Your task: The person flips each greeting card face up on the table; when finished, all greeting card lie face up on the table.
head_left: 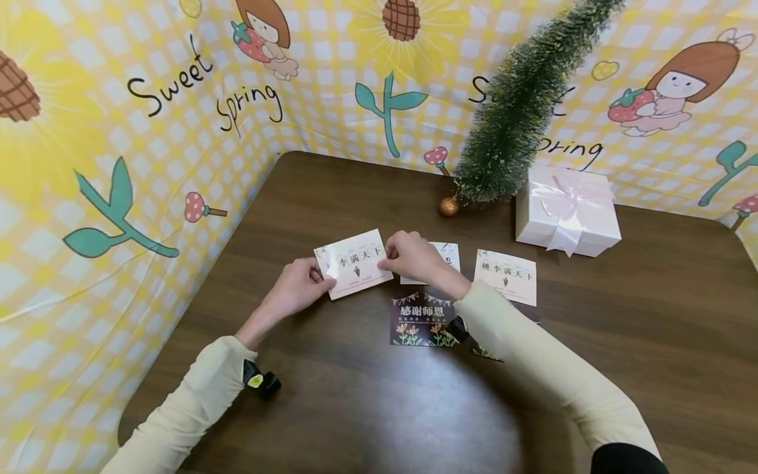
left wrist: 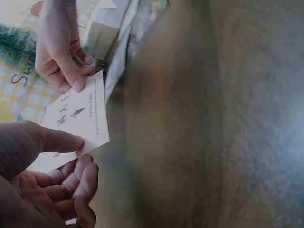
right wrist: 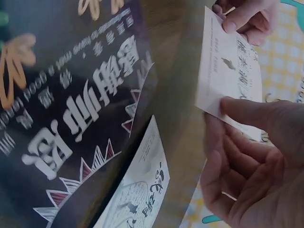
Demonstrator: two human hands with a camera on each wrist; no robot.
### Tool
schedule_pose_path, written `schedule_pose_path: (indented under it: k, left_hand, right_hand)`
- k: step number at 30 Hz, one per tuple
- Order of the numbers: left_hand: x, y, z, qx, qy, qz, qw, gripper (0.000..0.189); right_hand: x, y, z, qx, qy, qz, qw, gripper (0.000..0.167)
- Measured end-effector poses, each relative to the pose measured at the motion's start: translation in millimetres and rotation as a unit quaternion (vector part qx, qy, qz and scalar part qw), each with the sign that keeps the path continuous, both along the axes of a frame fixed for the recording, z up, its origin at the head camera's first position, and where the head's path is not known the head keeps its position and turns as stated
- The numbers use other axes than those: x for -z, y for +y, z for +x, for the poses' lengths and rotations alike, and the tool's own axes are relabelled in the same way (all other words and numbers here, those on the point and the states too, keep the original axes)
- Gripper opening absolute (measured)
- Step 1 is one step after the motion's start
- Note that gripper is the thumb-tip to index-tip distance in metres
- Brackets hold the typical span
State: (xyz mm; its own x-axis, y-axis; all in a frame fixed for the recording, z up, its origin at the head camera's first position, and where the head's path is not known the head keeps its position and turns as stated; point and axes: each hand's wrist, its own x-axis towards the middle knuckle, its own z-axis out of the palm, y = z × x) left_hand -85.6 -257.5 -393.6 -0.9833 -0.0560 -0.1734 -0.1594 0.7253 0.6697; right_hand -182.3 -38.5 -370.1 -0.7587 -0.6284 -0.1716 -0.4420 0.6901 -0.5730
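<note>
A white greeting card (head_left: 355,264) printed with black characters is held up over the table by both hands. My left hand (head_left: 299,286) pinches its left end, thumb on the printed face and fingers behind, as the left wrist view shows. At the opposite end, my right hand (head_left: 414,258) pinches the card between thumb and fingers, seen close in the right wrist view. Below the right forearm lies a dark card (head_left: 419,322) with white lettering and flowers. Another white card (head_left: 447,252) is partly hidden behind the right hand.
A matching white card (head_left: 520,280) lies to the right, with a dark card (head_left: 487,355) mostly covered by the right sleeve. Behind them stand a white gift box (head_left: 562,224) with a ribbon, a small artificial tree (head_left: 509,118) and an orange ball (head_left: 449,206). Patterned cloth surrounds the wooden table (head_left: 308,408).
</note>
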Motion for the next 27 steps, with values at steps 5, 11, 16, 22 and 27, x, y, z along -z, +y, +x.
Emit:
schedule_pose_path:
  k: [5,11,16,22,27]
  left_hand:
    - [4.7,-0.8,-0.7,0.001,-0.041,-0.05,0.9979,0.019]
    - [1.9,0.9,-4.7,0.019,-0.064,-0.11,0.9916,0.026]
    - [0.2,2.5,-6.1,0.035,-0.082,-0.133,0.987,0.029]
    - [-0.4,3.3,-4.3,0.042,-0.091,-0.15,0.9837,0.033]
    - [0.1,2.4,-1.6,0.049,-0.084,-0.156,0.9829,0.032]
  right_hand:
    - [0.7,-12.4,-1.8,-0.013,0.004,0.084,0.9964,0.029]
    - [1.9,-20.8,-4.8,-0.017,0.007,0.151,0.9884,0.029]
    - [7.2,-22.4,-6.9,-0.019,0.008,0.181,0.9833,0.026]
    - [11.1,-23.6,-5.6,-0.022,0.012,0.196,0.9802,0.025]
    - [16.0,-24.1,-2.2,-0.034,0.014,0.18,0.983,0.018]
